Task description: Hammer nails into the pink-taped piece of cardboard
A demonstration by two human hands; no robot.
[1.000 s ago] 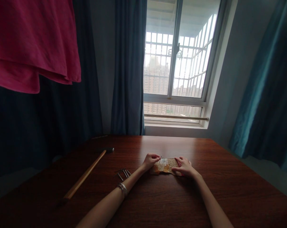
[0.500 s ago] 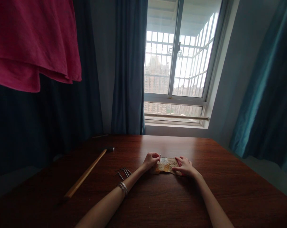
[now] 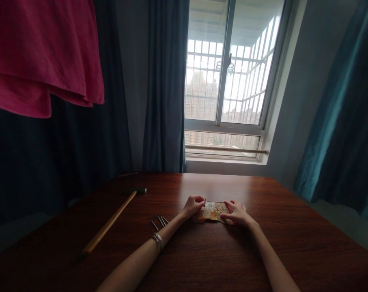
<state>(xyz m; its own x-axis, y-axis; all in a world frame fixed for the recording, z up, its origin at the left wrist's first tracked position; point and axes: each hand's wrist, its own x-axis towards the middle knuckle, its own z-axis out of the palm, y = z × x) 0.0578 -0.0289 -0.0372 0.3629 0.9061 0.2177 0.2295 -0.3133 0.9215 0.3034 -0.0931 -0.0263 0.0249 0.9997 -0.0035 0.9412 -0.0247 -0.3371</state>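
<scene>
A small patterned orange-brown piece of material lies flat on the wooden table. My left hand is closed in a pinch on a thin nail held upright at the piece's left end. My right hand rests on the piece's right end, fingers curled and pressing it down. A bracelet is on my left wrist.
A hammer with a long wooden handle lies to the left, its head toward the window. Several loose nails lie between the hammer and my left arm. Blue curtains flank the window behind. A red cloth hangs at the upper left.
The hands and the patterned piece have stayed almost still. The view has shifted only slightly.
</scene>
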